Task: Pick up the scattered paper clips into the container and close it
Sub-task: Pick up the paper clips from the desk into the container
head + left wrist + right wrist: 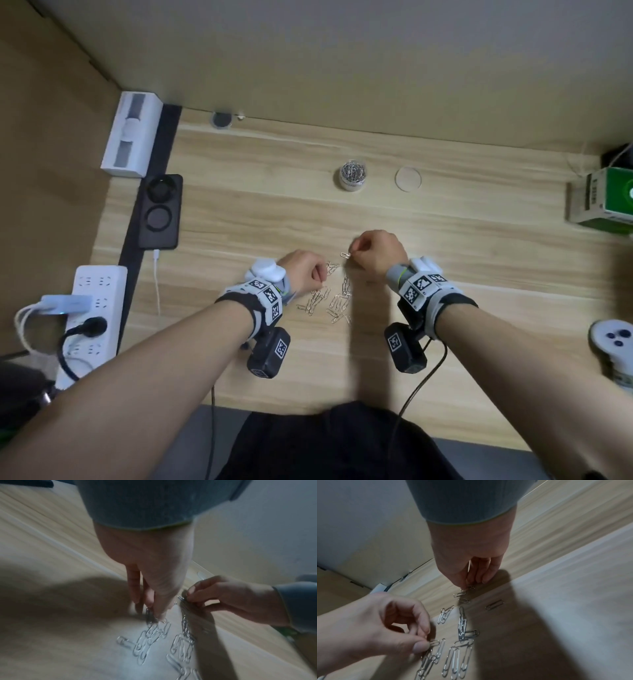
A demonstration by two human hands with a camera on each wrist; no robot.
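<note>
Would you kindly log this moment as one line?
left hand: pinching paper clips | right hand: pinching clip | container: open | lid: beside

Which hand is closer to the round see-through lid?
Right. The right hand sits nearer the lid, just below it; the left hand is farther down and left, by the clip pile.

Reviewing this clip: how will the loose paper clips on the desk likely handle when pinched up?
The paper clips are thin bent wire lying flat on the desk, so probably light, stiff and hard to get under. Several overlap and may lift tangled together. The right hand and left hand each pinch clips with their fingertips, suggesting that works.
</note>
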